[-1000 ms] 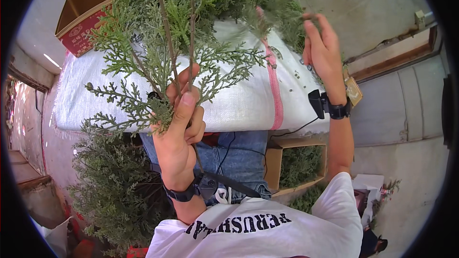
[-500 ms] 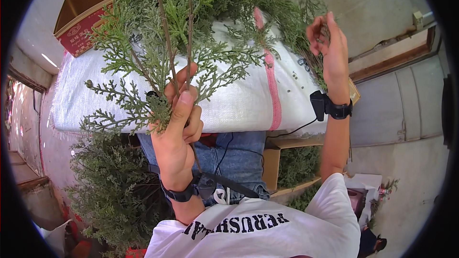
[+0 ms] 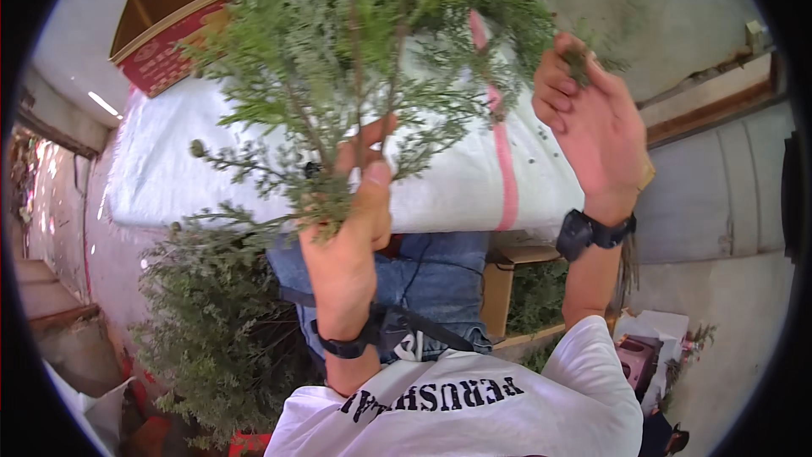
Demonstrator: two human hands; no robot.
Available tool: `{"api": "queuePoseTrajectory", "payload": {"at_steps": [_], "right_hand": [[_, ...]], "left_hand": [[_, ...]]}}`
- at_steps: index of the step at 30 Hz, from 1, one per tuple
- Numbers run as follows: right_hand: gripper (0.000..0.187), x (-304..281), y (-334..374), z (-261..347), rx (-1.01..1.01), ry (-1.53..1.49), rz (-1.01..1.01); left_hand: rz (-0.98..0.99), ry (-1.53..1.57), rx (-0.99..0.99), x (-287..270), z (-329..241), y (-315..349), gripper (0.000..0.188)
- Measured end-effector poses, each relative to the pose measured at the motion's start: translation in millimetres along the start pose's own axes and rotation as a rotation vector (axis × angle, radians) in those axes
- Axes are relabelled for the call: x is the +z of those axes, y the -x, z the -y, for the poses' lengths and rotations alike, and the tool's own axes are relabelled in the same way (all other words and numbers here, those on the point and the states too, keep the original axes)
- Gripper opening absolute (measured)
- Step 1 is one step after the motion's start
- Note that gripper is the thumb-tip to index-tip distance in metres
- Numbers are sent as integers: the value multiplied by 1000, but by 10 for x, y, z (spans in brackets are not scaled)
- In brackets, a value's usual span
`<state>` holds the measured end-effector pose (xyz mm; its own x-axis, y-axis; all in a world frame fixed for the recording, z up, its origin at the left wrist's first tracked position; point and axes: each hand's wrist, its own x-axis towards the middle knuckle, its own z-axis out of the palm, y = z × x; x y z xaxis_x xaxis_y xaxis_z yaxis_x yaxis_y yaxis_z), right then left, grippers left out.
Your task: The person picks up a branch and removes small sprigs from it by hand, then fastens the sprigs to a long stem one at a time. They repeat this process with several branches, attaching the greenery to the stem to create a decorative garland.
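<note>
My left hand (image 3: 351, 228) is closed round the stems of a bunch of green cypress sprigs (image 3: 300, 110), held upright above the near edge of a white woven sheet (image 3: 440, 195). Its thumb presses the thin brown stems against the fingers. To the right, my right hand (image 3: 588, 114) is raised, palm toward me, its fingertips pinched on a small cypress sprig (image 3: 578, 68). Part of that sprig is blurred, and its tip blends with the greenery behind. More cypress branches (image 3: 507, 13) lie heaped at the far side of the sheet.
A red open carton (image 3: 156, 59) stands at the far left of the sheet. On the floor at left sits a large pile of branches (image 3: 220, 330). A cardboard box (image 3: 497, 296) holding greenery is right of my legs. Grey panels (image 3: 702, 178) line the right side.
The view has shifted a little, so most things sit further right. My right hand has turned its palm more toward me, with a sprig visible at its fingertips. My left hand keeps its bunch.
</note>
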<state>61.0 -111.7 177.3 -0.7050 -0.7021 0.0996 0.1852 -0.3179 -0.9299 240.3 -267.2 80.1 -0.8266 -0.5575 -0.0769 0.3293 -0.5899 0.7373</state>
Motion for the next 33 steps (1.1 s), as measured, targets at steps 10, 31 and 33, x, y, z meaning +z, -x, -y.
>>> {"api": "queuePoseTrajectory", "payload": {"at_steps": [10,31,33], "right_hand": [[37,601,144,-593,-381,190,-4],[22,673,142,-968,-374,103,-71],[22,664,132,-962,-407,98,-52]], "left_hand": [[-163,-216,116,74,108,51,27],[-192,-544,570,169,246,111,19],[-199,-535,572,171,247,99,18]]}}
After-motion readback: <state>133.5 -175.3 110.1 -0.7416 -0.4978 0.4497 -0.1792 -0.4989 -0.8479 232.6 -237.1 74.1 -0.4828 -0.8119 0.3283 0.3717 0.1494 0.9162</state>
